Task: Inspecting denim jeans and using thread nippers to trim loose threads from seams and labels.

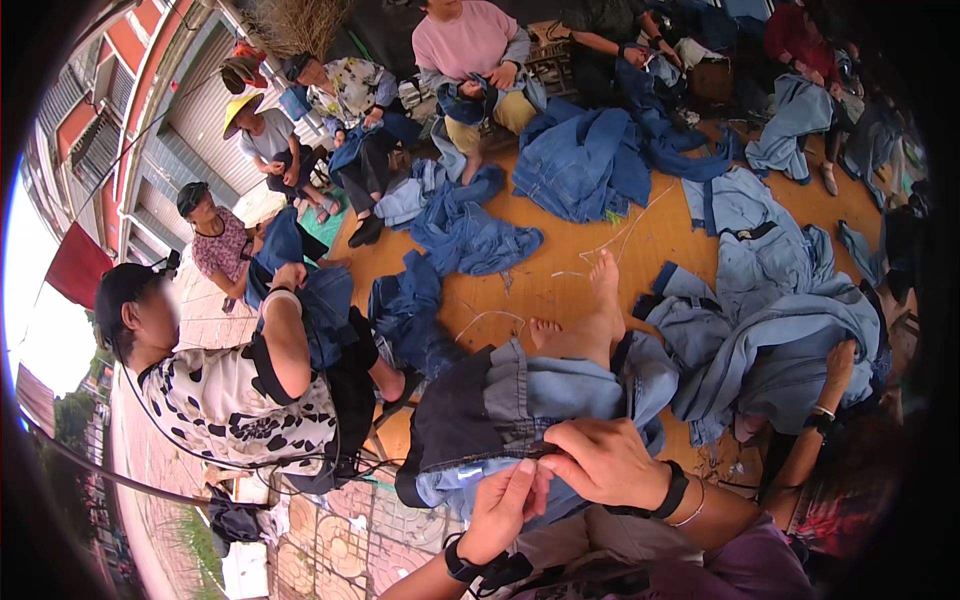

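Observation:
A light-blue denim garment [570,385] with a broad black panel [455,425] lies over my lap. My left hand [505,505] is closed, thumb and fingers pinching the garment's near edge. Just right of it my right hand [615,465] also closes on that edge, its fingertips almost meeting the left ones. Whether a thread or small tool sits between the fingertips is too small to tell. Each wrist wears a black band. Beyond the garment a bare foot [605,290] rests on the orange-brown board.
Blue denim piles [585,160] lie across the orange-brown board [560,255]. More pale denim [770,330] is heaped at the right, where another person's arm [835,380] reaches in. Close on my left sits a person in a spotted shirt [240,410]; several others sit around the far side.

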Tool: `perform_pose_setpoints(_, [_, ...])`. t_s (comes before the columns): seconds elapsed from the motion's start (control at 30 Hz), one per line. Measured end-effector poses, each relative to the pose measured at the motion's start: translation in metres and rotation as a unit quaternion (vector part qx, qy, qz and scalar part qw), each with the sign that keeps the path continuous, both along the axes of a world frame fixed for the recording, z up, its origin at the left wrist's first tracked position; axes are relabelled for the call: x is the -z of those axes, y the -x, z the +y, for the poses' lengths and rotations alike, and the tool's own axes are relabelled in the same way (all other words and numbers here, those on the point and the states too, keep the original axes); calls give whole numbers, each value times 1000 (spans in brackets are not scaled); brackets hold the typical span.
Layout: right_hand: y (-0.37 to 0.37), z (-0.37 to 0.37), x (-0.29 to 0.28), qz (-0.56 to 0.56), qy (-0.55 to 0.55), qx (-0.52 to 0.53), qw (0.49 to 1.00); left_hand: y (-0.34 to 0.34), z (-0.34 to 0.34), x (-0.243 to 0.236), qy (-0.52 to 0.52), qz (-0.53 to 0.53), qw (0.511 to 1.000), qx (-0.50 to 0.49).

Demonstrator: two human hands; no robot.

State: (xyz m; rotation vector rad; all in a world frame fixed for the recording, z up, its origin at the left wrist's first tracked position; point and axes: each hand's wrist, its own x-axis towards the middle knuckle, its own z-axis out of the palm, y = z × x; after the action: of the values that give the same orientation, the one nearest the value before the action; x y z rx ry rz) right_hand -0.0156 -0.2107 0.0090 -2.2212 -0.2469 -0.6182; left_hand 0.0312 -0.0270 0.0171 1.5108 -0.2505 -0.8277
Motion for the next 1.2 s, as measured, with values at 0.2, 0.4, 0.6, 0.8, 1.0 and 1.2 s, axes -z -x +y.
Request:
perform_pose_setpoints(0.2, [18, -2, 2, -8, -43, 69, 997, -2, -11, 15, 13, 14, 999, 51])
perform_pose_setpoints(0.4, [-9, 27, 12, -14, -138, 4, 990, -19, -5, 17, 50, 13, 971, 234])
perform_pose_setpoints(0.6, [-9, 3, -13, -42, -158, 80, 983, -34, -25, 16, -1, 2, 969, 247])
perform_pose_setpoints(0.8, [-22, 14, 1, 10, -180, 85, 980, -40, -13, 9, -72, -11, 984, 163])
perform_pose_setpoints(1.0, [-29, -6, -1, 42, -291, 60, 954, -30, -29, -12, -139, -29, 986, 87])
perform_pose_setpoints(1.2, [-32, -10, -5, 85, -353, 48, 931, -20, -25, -31, -159, -8, 986, 48])
